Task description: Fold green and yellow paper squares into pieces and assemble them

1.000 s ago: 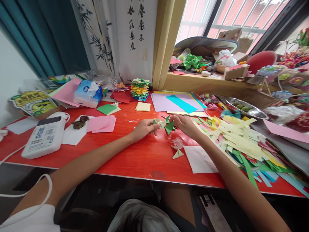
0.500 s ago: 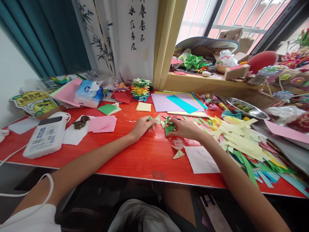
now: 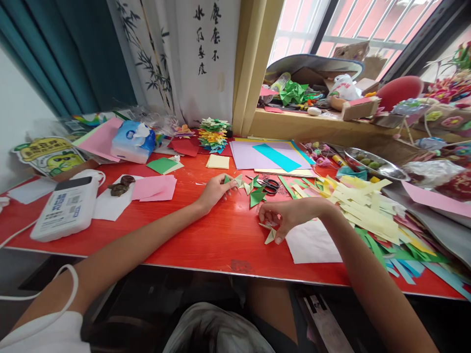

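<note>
On the red table, my left hand [image 3: 216, 192] is closed in a pinch at the left end of a row of green and cream folded paper pieces [image 3: 248, 185]. The row lies beside my fingers, with a green folded piece [image 3: 257, 197] at its right end. My right hand [image 3: 285, 214] bends down over a few loose cream folded pieces [image 3: 270, 236]. Its thumb and fingers are apart around them, and the fingers partly hide the pieces. Black-handled scissors [image 3: 270, 185] lie just behind the row.
Cut paper strips [image 3: 364, 208] heap up at the right, and a white paper sheet [image 3: 312, 242] lies under my right wrist. Behind stand a stack of folded pieces [image 3: 213, 136], lilac sheets [image 3: 245, 156] and a metal bowl [image 3: 390, 170]. Pink paper [image 3: 154, 188] and a white box [image 3: 66, 208] lie left.
My right hand has left the green folded piece and come toward me to the loose cream pieces. The scissors now show. My left hand stays at the row's end.
</note>
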A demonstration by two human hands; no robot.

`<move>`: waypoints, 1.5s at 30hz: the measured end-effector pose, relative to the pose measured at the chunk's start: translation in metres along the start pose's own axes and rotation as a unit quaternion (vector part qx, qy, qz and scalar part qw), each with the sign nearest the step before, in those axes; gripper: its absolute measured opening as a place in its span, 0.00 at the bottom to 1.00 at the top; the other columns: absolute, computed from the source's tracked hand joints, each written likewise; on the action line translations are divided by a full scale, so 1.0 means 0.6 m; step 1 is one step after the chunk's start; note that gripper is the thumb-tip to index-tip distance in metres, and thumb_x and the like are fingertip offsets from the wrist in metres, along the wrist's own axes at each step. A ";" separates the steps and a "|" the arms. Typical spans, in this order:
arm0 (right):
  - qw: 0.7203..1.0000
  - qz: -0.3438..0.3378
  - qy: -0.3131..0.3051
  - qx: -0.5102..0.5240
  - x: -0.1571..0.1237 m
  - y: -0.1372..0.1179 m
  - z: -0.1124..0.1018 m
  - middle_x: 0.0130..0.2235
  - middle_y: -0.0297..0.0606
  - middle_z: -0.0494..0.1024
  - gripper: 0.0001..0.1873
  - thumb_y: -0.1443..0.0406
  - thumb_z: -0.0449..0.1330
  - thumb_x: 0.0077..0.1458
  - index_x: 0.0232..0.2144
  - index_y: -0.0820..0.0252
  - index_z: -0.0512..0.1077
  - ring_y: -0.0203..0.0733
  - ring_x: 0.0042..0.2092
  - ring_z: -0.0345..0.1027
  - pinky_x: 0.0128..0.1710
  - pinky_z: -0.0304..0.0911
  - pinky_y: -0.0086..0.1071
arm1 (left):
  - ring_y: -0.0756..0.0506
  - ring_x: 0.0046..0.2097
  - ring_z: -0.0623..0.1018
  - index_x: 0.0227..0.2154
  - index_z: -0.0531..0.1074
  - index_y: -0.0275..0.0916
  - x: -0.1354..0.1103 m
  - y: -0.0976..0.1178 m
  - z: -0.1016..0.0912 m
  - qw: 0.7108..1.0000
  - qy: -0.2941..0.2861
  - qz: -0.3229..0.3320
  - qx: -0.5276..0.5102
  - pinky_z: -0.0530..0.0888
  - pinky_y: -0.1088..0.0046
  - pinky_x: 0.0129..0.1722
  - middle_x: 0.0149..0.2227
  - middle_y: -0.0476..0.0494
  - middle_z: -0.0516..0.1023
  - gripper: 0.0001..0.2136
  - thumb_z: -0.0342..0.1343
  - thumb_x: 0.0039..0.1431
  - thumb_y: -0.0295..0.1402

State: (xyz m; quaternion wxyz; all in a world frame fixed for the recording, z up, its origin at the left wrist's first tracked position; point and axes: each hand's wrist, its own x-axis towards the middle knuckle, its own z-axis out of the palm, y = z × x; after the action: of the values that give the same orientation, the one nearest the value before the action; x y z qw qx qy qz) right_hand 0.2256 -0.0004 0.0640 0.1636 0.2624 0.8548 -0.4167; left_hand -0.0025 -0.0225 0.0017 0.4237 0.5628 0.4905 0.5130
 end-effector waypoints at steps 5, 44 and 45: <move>0.999 -0.019 0.029 -0.036 0.019 0.004 0.005 0.28 0.33 0.67 0.09 0.61 0.59 0.45 0.25 0.58 0.63 0.35 0.28 0.59 0.26 0.54 0.29 | 0.52 0.29 0.73 0.31 0.64 0.35 0.004 -0.005 -0.001 0.999 0.010 -0.002 -0.035 0.68 0.75 0.30 0.30 0.44 0.76 0.11 0.56 0.48 0.36; 0.891 0.084 0.313 -0.319 0.062 -0.013 0.033 0.43 0.43 0.70 0.26 0.58 0.51 0.49 0.50 0.60 0.58 0.43 0.32 0.67 0.21 0.45 0.29 | 0.53 0.21 0.71 0.35 0.62 0.37 0.003 -0.003 0.004 1.000 -0.012 0.003 0.028 0.67 0.76 0.25 0.28 0.47 0.75 0.10 0.53 0.51 0.34; 0.889 0.076 0.315 -0.323 0.062 -0.012 0.032 0.42 0.43 0.70 0.25 0.59 0.49 0.51 0.51 0.61 0.57 0.43 0.32 0.67 0.21 0.45 0.29 | 0.53 0.21 0.71 0.35 0.62 0.37 0.003 -0.003 0.004 0.999 -0.012 0.003 0.032 0.67 0.76 0.25 0.28 0.47 0.75 0.10 0.53 0.51 0.34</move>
State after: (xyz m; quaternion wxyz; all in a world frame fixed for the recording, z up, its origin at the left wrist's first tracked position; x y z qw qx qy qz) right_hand 0.1925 -0.0077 0.0385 -0.0071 0.3761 0.9265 0.0008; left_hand -0.0004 -0.0206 -0.0002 0.4100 0.5838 0.4993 0.4917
